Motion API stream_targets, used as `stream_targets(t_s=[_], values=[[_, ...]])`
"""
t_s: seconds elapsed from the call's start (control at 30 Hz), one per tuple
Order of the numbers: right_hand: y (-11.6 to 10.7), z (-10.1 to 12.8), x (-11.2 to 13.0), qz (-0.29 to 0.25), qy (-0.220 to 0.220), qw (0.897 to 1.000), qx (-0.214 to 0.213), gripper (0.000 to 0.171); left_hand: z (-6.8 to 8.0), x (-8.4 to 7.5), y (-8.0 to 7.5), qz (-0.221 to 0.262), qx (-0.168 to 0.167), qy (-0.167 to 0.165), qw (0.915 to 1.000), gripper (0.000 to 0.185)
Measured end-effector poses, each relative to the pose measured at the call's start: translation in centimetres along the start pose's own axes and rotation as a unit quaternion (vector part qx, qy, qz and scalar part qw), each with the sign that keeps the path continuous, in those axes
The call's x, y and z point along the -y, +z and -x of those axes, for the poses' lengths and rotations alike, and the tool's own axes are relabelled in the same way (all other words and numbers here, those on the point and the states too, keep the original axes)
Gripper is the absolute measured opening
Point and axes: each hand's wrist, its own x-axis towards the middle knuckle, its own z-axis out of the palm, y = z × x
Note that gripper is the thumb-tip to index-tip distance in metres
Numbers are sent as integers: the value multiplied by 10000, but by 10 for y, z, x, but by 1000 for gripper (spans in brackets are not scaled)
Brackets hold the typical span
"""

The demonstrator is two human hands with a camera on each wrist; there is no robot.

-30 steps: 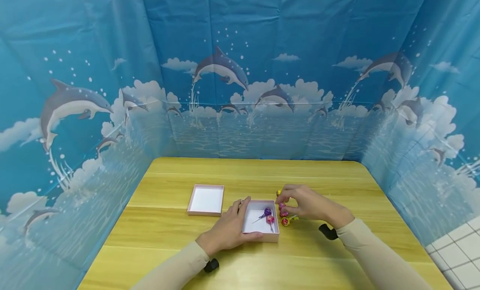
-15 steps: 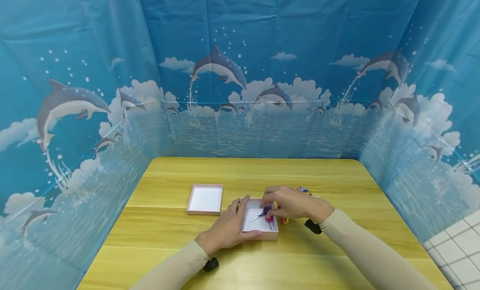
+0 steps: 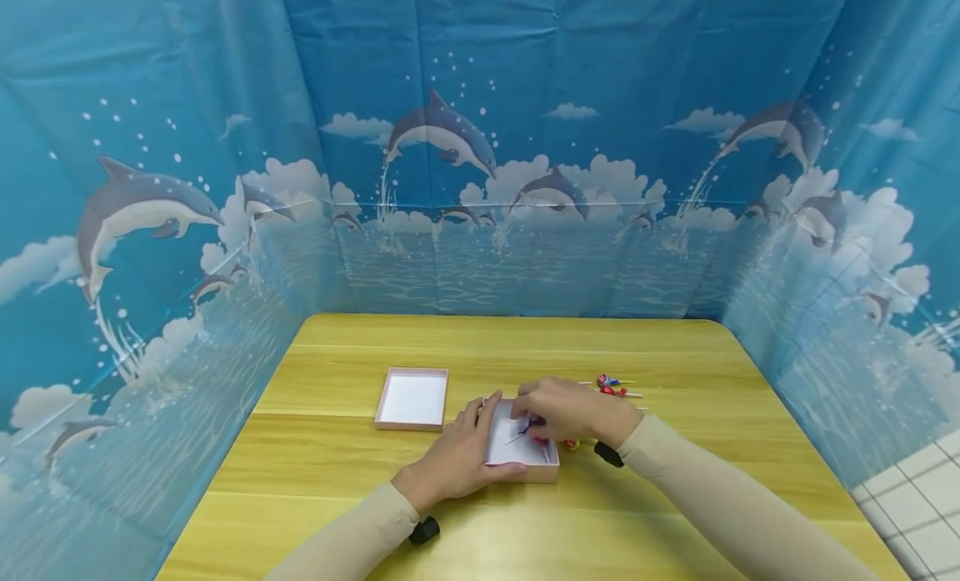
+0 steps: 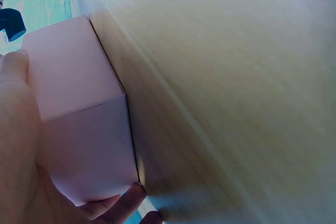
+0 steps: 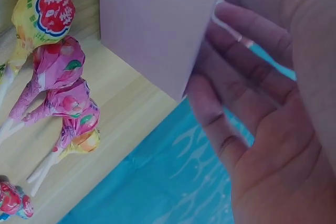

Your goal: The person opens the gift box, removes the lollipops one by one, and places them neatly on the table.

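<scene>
An open pink box [image 3: 521,464] with a white inside sits on the wooden table [image 3: 675,498]. My left hand [image 3: 474,448] grips its left side, thumb on the near wall and fingers on the far rim; the left wrist view shows the box wall [image 4: 79,114] against my palm. My right hand [image 3: 546,414] hovers over the box's far right corner, fingers curled round a white lollipop stick [image 5: 231,31]. A purple lollipop [image 3: 529,425] shows under those fingers. The hand hides the rest of the box's contents.
The box lid [image 3: 412,399] lies open side up to the left. Several wrapped lollipops [image 5: 55,72] lie right of the box, one showing as [image 3: 572,443], and more [image 3: 609,386] lie farther back. Blue dolphin curtains close in three sides of the table.
My right hand has moved left from the lollipops beside the box to over the box, uncovering the far lollipops. My left hand has kept its grip on the box.
</scene>
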Motion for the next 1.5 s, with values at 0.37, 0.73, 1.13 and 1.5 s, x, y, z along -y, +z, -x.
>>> stream_targets(t_s=[0.37,0.73,1.13,1.5], values=[[0,-9,6,-19,387,9991,184,19,1,-2,-1,-66,-51,1,10000,118],[0,-14,1,-1396,334,9891,317,26,0,-1,-5,-79,-116,71,9999,118],[0,-22,4,-865,396,9945,439,22,2,-4,-2,3,-64,-15,10000,121],[5,-32,7,-914,543,9916,737,19,2,-5,-2,31,-104,21,9999,121]])
